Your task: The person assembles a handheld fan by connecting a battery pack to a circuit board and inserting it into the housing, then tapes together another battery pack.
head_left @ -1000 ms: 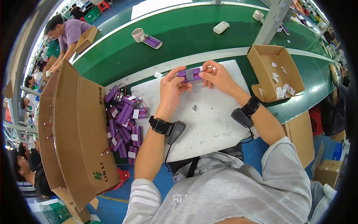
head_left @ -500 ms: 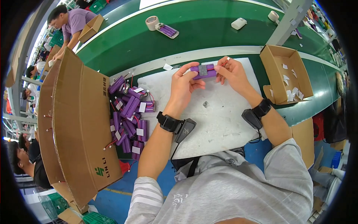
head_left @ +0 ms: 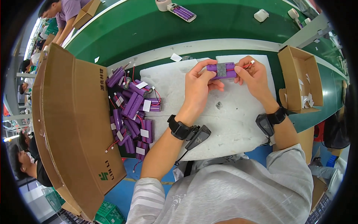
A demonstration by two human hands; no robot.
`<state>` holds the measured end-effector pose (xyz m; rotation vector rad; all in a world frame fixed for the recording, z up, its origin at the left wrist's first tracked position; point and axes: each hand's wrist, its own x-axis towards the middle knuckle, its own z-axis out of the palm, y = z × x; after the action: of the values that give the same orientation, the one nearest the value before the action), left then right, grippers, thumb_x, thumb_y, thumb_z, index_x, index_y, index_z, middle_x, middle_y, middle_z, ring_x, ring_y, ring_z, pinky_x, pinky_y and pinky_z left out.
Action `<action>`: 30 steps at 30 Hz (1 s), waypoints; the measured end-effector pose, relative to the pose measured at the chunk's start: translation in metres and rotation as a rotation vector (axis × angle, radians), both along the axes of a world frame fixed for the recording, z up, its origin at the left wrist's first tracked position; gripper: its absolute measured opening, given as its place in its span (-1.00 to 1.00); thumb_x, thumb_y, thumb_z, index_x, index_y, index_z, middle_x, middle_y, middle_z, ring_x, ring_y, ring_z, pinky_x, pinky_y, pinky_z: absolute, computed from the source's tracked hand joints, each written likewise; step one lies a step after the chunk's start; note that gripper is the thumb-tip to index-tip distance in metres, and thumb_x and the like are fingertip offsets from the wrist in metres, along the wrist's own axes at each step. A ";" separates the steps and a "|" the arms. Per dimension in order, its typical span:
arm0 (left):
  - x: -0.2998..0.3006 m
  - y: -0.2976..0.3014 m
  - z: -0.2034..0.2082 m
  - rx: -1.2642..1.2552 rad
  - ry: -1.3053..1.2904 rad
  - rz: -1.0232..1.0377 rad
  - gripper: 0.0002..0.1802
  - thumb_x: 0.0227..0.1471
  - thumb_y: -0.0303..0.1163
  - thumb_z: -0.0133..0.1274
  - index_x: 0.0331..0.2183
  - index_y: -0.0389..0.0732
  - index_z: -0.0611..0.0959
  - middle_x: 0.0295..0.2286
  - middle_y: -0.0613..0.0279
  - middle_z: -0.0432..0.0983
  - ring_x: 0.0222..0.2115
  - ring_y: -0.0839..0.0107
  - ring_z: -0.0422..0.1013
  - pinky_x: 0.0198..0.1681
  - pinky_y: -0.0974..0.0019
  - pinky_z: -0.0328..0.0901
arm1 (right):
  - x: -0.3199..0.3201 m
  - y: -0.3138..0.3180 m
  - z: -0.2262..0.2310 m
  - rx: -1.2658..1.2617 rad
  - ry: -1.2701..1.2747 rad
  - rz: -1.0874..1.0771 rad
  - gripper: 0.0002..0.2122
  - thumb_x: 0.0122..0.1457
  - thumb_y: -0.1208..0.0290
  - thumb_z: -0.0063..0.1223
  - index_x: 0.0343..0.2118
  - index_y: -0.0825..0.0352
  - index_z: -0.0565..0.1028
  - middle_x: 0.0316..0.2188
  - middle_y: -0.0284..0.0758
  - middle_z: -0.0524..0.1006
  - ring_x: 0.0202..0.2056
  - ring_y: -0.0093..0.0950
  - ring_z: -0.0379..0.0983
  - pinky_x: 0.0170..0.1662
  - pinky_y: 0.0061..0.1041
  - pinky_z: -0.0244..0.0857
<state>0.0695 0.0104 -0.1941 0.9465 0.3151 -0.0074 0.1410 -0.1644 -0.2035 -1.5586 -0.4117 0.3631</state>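
Note:
A purple battery pack (head_left: pixel 228 74) with a grey patch across its middle is held level above the white foam board (head_left: pixel 186 136). My left hand (head_left: pixel 198 84) grips its left end between thumb and fingers. At the right end, my right hand (head_left: pixel 253 79) pinches the pack where its red wires come off, and a small white connector (head_left: pixel 253 62) sticks up past those fingers. To the left of the board lies a heap of similar purple battery packs (head_left: pixel 132 104), several with white labels and loose wires.
A tall cardboard box (head_left: pixel 80 127) stands left of the heap. On the right, a small open carton (head_left: pixel 298 80) holds white paper scraps. Beyond a pale rail, the green conveyor belt (head_left: pixel 130 35) carries a device with purple cells (head_left: pixel 182 13) and a white part (head_left: pixel 261 15). A person works at far left.
The view has shifted, so most of the scene sits a little differently in the frame. Both hands keep hold of the same battery pack, with little visible change in grip.

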 end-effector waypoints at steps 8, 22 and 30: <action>0.001 -0.002 -0.001 0.004 0.007 0.030 -0.70 -0.03 -0.56 -0.14 -0.19 -0.33 0.52 -0.46 0.04 0.50 -0.64 0.39 0.45 -0.54 0.34 0.42 | 0.001 0.000 -0.001 0.004 -0.014 0.012 -0.95 0.13 0.56 -0.02 -0.42 0.38 0.37 -0.48 -0.28 0.49 -0.59 -0.57 0.44 -0.58 -0.68 0.26; 0.002 0.010 -0.001 0.093 -0.036 -0.021 -0.66 0.00 -0.54 -0.13 -0.13 -0.33 0.51 -0.41 0.10 0.49 -0.59 0.42 0.45 -0.47 0.36 0.40 | -0.004 0.012 -0.004 0.058 -0.011 -0.003 -0.90 0.17 0.46 -0.02 -0.38 0.37 0.35 -0.58 -0.33 0.44 -0.61 -0.56 0.43 -0.60 -0.67 0.25; 0.001 0.020 -0.004 0.790 -0.078 -0.121 -0.70 -0.05 -0.47 0.01 -0.21 -0.33 0.59 -0.43 0.14 0.56 -0.52 0.48 0.45 -0.41 0.41 0.35 | -0.001 0.010 0.000 -0.008 0.021 -0.018 -0.87 0.18 0.41 0.00 -0.35 0.37 0.37 -0.60 -0.38 0.43 -0.62 -0.61 0.40 -0.58 -0.69 0.22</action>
<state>0.0705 0.0304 -0.1980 1.7446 0.1836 0.0460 0.1404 -0.1542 -0.2032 -1.5639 -0.3803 0.3667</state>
